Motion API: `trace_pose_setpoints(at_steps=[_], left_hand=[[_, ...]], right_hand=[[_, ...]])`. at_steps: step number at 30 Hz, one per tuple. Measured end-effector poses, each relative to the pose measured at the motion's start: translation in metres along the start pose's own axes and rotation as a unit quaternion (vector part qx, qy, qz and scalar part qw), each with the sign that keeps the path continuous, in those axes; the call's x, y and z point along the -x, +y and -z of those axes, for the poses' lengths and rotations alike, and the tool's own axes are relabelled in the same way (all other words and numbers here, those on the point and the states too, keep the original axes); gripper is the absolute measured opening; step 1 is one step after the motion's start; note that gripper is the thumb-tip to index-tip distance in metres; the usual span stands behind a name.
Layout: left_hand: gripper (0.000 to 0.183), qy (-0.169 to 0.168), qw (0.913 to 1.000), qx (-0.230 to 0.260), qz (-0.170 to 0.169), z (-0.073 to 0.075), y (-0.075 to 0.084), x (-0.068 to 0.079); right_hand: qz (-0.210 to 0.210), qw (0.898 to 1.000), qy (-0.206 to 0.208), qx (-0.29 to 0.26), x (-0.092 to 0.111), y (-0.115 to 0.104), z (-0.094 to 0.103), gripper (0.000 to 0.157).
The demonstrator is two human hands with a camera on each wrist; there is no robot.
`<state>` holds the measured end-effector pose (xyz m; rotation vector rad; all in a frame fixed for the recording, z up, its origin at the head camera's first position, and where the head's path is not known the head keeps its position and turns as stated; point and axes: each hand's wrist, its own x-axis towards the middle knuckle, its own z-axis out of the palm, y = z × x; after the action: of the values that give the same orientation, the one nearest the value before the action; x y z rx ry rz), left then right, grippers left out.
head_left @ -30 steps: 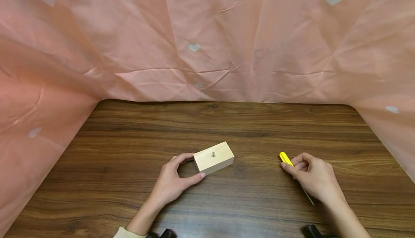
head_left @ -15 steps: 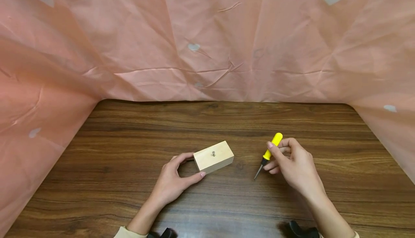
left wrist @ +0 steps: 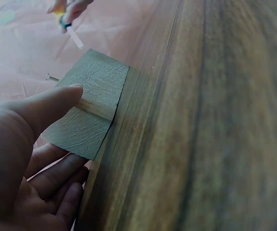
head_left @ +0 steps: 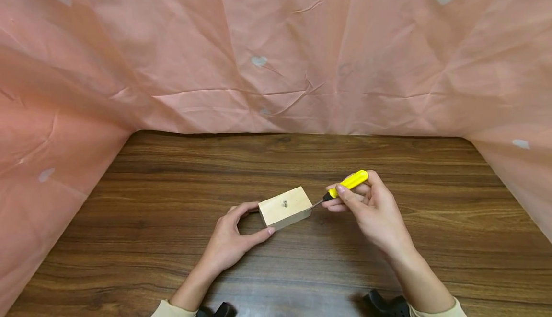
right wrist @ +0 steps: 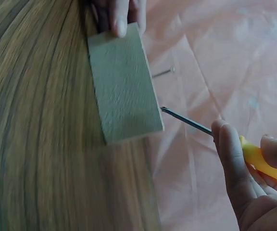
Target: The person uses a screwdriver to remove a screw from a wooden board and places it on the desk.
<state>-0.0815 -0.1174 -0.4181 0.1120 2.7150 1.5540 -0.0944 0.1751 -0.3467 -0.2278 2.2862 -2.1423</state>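
A pale wooden block point(head_left: 282, 207) lies on the table, and a screw point(head_left: 285, 204) stands up from its top face. My left hand point(head_left: 233, 238) grips the block's left end between thumb and fingers. In my right hand point(head_left: 375, 211) is a screwdriver point(head_left: 351, 181) with a yellow handle, pinched by thumb and fingers. Its shaft slants down to the left, and the tip overlaps the block's right end in the head view. From the right wrist view, the screwdriver shaft point(right wrist: 186, 120) points toward the block's top edge, below the protruding screw point(right wrist: 163, 73).
The brown wood-grain table point(head_left: 172, 173) spreads around the block. Pink cloth point(head_left: 276, 67) with pale hearts hangs behind and along both sides. Dark pieces of wrist gear point(head_left: 385, 303) show at the lower edge by each forearm.
My right hand has moved left toward the block, and the screwdriver has turned from pointing back toward me to pointing left at the block. The left hand and block have stayed nearly still.
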Motion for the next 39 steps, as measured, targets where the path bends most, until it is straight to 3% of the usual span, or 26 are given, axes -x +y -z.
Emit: trace_pose_setpoints(at_steps=[6, 13, 18, 27, 33, 39], left_hand=[[0.056, 0.001, 1.0, 0.002, -0.001, 0.0, 0.0, 0.0], [0.056, 0.0, 1.0, 0.004, -0.004, 0.0, -0.001, -0.001], [0.056, 0.0, 1.0, 0.004, -0.005, -0.001, -0.001, -0.001], [0.057, 0.0, 1.0, -0.002, -0.003, 0.001, -0.001, -0.002], [0.058, -0.001, 1.0, -0.007, 0.001, 0.001, -0.002, -0.002], [0.06, -0.004, 0.9998, -0.008, 0.018, 0.0, -0.002, -0.001]], right_hand=[[0.009, 1.0, 0.005, -0.021, -0.004, -0.005, -0.012, 0.027], [0.029, 0.996, 0.06, 0.061, -0.007, -0.011, -0.029, 0.023], [0.061, 0.996, 0.054, 0.036, -0.007, -0.011, -0.038, 0.025], [0.073, 0.994, 0.08, -0.004, -0.005, -0.018, -0.051, 0.027], [0.11, 0.989, 0.087, 0.044, -0.008, -0.022, -0.064, 0.025], [0.166, 0.977, 0.085, 0.099, -0.011, -0.017, -0.073, 0.024]])
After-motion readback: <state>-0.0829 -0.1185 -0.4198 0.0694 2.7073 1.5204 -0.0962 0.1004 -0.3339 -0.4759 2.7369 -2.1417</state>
